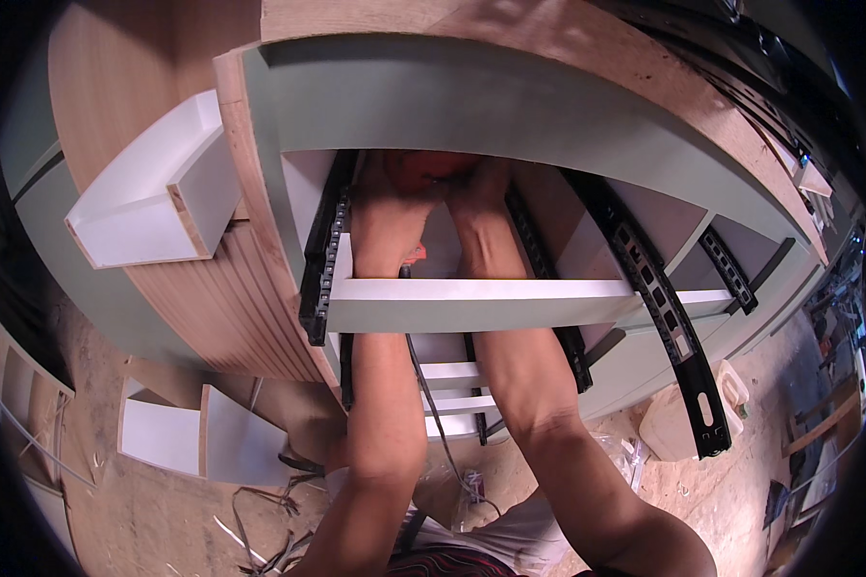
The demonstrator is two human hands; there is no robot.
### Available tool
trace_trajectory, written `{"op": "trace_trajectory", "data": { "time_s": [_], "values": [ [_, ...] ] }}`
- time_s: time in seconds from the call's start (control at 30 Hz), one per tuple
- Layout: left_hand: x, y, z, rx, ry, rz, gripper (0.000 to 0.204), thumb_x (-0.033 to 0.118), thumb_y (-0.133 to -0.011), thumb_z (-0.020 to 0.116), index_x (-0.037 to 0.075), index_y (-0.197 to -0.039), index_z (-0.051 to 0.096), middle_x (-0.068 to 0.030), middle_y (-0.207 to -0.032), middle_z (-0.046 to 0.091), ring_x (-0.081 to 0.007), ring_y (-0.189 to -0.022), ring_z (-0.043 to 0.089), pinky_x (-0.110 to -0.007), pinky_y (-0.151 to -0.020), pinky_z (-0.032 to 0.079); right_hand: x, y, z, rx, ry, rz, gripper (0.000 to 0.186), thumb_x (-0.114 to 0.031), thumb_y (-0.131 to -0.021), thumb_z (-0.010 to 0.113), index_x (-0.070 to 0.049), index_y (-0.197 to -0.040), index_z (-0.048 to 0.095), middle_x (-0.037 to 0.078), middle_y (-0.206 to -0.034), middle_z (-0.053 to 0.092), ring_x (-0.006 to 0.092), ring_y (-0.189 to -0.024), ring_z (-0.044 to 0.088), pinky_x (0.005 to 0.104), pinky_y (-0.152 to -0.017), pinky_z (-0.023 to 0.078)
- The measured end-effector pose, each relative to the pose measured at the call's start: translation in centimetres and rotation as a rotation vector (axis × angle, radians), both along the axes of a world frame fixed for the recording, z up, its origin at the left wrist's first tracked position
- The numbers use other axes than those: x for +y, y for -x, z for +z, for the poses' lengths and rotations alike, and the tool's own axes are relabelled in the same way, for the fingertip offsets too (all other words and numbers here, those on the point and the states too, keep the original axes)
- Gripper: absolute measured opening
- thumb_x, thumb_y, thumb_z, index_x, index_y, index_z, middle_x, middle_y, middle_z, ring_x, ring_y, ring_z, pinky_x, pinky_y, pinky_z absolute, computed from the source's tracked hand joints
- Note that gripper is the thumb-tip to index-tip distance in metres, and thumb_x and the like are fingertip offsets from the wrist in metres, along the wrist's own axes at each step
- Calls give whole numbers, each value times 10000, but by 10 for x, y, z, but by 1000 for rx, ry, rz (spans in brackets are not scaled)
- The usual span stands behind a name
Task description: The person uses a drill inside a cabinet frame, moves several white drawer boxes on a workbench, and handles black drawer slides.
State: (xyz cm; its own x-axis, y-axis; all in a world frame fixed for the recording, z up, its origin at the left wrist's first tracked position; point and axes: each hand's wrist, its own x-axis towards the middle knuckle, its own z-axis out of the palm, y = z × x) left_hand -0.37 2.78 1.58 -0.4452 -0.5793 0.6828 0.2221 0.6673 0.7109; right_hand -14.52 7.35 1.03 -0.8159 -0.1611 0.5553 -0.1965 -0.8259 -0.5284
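Both my forearms reach under a grey-green cross rail (491, 313) into a drawer opening of a cabinet. Inside, my left hand (387, 197) is closed round a red corded power tool (428, 173), whose black cord (428, 394) hangs down past the rail. My right hand (478, 188) is close to the tool's other side, its fingers mostly hidden in shadow. Beside my left arm a black drawer slide (329, 245) lines the opening's side. Another slide (539, 231) runs to the right of my right hand. The tool's tip cannot be made out.
A long black slide (659, 298) sticks out from the right-hand compartment. White drawer boxes lie at left, one against the cabinet (154, 212) and one on the floor (197, 433). A pale plastic jerrycan (683, 423) stands at right. Loose cables (265, 524) lie at lower left.
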Motion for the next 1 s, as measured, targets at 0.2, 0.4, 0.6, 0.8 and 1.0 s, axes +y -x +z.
{"op": "trace_trajectory", "data": {
  "time_s": [0.2, 0.4, 0.6, 0.8, 1.0],
  "values": [
    [-8, 8, -9, -49, -109, -68, 497, 167, -747, 790, 32, -1200, 636, -97, -1057, 772, -202, -993, 732, -311, -881, 554, -4, 8, -6, -42, 74, 88, 436, -423, -1050, 524, -75, -1309, 560, 58, -1214, 613, 193, -1143, 602, 396, -1003, 505],
    [0, -5, 7, 6, -88, -27, 488, 178, -740, 795, 28, -1185, 663, -84, -998, 779, -196, -948, 740, -311, -880, 554, -14, 10, 2, -65, 159, 70, 341, -337, -1055, 530, -30, -1195, 582, 58, -1139, 591, 160, -1017, 617, 364, -897, 531],
    [-13, 9, -5, -82, -121, -58, 649, 261, -700, 771, 60, -1289, 585, -157, -1118, 727, -343, -1057, 692, -408, -926, 545, -7, -8, 3, -82, 146, 122, 465, -431, -1048, 532, -76, -1347, 535, 53, -1248, 589, 194, -1192, 575, 395, -1034, 483],
    [-10, 5, 1, -163, -152, -64, 693, 264, -672, 754, 60, -1312, 579, -194, -1194, 708, -407, -1086, 683, -442, -947, 542, -14, 1, 2, -119, 237, 115, 362, -362, -1043, 557, -52, -1229, 564, 41, -1139, 591, 158, -1016, 622, 365, -884, 536],
    [-5, 6, 20, -69, -197, -287, 352, 58, -743, 697, 35, -1092, 735, -103, -950, 786, -202, -886, 741, -337, -813, 571, -11, -5, 3, -117, 228, 128, 349, -361, -1034, 575, -63, -1216, 563, 29, -1123, 589, 148, -997, 619, 363, -852, 538]
  ]
}}
